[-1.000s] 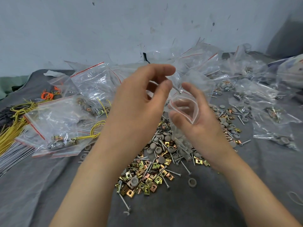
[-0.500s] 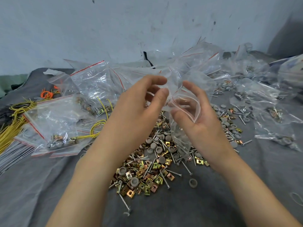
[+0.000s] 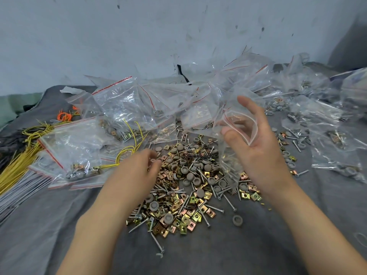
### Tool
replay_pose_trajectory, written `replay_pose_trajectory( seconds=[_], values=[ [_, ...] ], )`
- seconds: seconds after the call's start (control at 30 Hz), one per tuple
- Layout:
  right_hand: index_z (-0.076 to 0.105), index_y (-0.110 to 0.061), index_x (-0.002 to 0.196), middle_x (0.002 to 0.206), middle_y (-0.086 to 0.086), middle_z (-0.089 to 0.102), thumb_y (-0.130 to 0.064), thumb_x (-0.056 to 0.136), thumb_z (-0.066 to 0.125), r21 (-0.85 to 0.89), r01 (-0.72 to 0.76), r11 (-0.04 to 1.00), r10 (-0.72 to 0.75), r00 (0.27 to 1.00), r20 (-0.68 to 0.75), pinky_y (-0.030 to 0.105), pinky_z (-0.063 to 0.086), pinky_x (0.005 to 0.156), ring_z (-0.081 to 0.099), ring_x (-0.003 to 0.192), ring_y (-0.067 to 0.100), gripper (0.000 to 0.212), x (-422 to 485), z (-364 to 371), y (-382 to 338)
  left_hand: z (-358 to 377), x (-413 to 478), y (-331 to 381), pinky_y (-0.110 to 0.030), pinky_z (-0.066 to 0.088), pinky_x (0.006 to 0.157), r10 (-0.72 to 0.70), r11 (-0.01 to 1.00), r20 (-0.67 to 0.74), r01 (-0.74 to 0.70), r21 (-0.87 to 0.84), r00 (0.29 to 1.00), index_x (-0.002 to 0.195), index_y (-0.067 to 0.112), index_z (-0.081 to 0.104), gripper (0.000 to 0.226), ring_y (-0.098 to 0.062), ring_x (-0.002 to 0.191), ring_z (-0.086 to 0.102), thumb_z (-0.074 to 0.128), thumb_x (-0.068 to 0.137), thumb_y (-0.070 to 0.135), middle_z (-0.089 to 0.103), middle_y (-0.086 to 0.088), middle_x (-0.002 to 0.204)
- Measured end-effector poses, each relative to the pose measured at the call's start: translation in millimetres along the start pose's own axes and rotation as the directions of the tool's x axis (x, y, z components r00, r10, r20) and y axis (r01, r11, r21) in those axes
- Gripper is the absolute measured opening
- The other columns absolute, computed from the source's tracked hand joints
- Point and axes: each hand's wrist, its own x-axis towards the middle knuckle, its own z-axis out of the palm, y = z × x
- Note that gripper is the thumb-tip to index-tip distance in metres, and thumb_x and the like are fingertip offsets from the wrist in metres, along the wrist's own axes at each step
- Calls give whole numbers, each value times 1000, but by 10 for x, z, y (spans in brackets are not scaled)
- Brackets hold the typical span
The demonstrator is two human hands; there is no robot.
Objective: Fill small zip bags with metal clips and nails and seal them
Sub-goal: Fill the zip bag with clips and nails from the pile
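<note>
My right hand (image 3: 258,143) holds a small clear zip bag (image 3: 230,135) with a red-lined mouth, thumb inside the spread opening; a few nails lie in its bottom. The bag hangs above the right side of a pile of brass-coloured metal clips, nails and grey caps (image 3: 188,187) on the grey cloth. My left hand (image 3: 135,175) is low over the pile's left edge, blurred, with its fingers bent down among the clips. I cannot see whether it has anything between its fingers.
Many clear zip bags (image 3: 127,108), some filled, are heaped along the back and right. Bundles of yellow wire (image 3: 17,161) and grey rods (image 3: 15,193) lie at the left. A white wall stands behind. Loose nails and a grey cap (image 3: 237,220) lie near me.
My left hand has left the bag's mouth and dropped down-left onto the pile. My right hand keeps the bag open and has shifted slightly right.
</note>
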Motion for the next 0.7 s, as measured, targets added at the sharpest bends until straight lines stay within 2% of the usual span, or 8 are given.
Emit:
replay_pose_trajectory(
  seconds=[0.1, 0.23, 0.4, 0.47, 0.6, 0.7],
  values=[
    [41, -47, 138, 116, -4, 67, -31, 89, 65, -7, 11, 1000, -12, 1000, -18, 11, 46, 88, 61, 114, 3, 57, 3, -23, 11, -65, -64, -102, -38, 50, 86, -68, 997, 37, 66, 48, 997, 119, 24, 60, 30, -20, 100, 61, 49, 99, 43, 67, 0, 110],
    [41, -45, 140, 116, -5, 66, -31, 89, 66, -1, 10, 1000, -10, 1000, -11, 10, 45, 90, 60, 116, 4, 58, -2, -41, 18, -169, -186, -171, -35, 46, 84, -111, 992, 35, 109, 69, 993, 116, 27, 59, 28, -21, 104, 60, 48, 98, 44, 67, 1, 114],
    [40, -45, 139, 116, -5, 66, -30, 90, 65, -17, 13, 1000, -13, 1000, -2, 8, 44, 89, 60, 115, 2, 57, -8, -38, 3, -287, -314, -252, -36, 47, 95, -259, 956, 132, 234, 175, 957, 132, 26, 52, 49, -22, 118, 57, 46, 95, 57, 58, -4, 134],
    [39, -45, 140, 118, -5, 65, -30, 92, 64, -29, 6, 1000, -5, 1000, 7, 10, 45, 90, 59, 116, 1, 57, -11, -35, -4, -276, -333, -267, -38, 46, 97, -313, 939, 165, 278, 204, 935, 136, 25, 48, 56, -24, 122, 55, 42, 94, 62, 54, -7, 138],
    [38, -48, 139, 118, -7, 65, -31, 93, 63, -41, 1, 999, 0, 1000, 14, 22, 43, 96, 59, 117, 2, 55, -24, -22, -30, -194, -306, -248, -46, 45, 100, -352, 924, 152, 316, 217, 924, 129, 27, 52, 61, -31, 124, 52, 31, 92, 70, 52, -11, 136],
    [37, -46, 141, 118, -7, 65, -28, 96, 63, -53, -2, 999, 4, 1000, 31, 23, 44, 95, 60, 116, 2, 56, -33, -14, -31, -112, -266, -207, -47, 43, 101, -338, 924, 123, 304, 233, 933, 126, 29, 53, 55, -35, 125, 47, 28, 95, 66, 51, -13, 133]
  ],
)
